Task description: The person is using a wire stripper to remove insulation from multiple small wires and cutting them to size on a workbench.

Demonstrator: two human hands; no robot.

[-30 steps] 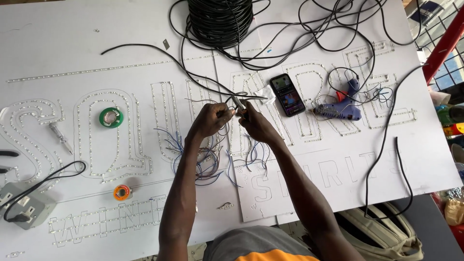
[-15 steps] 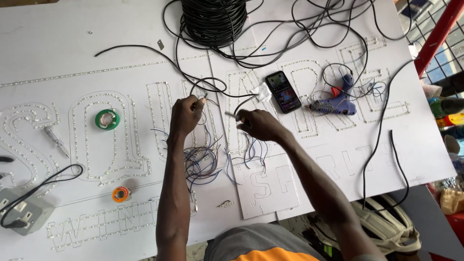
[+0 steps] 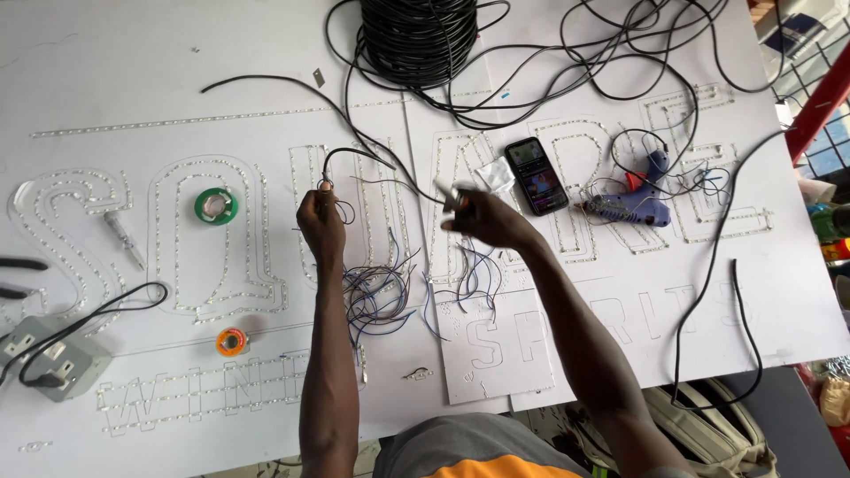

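Head view: the white surface [image 3: 133,106] carries a sign panel of outlined letters, with a black cable coil [image 3: 416,35] at its far edge and a blue glue gun [image 3: 633,199] toward its right edge. Step in hand, as judged: wiring the letters. Left hand [image 3: 320,226] pinches a black wire [image 3: 354,155] at mid-surface. Right hand [image 3: 482,221] closes on a small blurred tool [image 3: 453,199]. Next move calls for bringing wire end and tool together.

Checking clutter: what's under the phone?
The phone lies on the white sign board, over LED-dotted letter outlines. Whatever is directly beneath it is covered.
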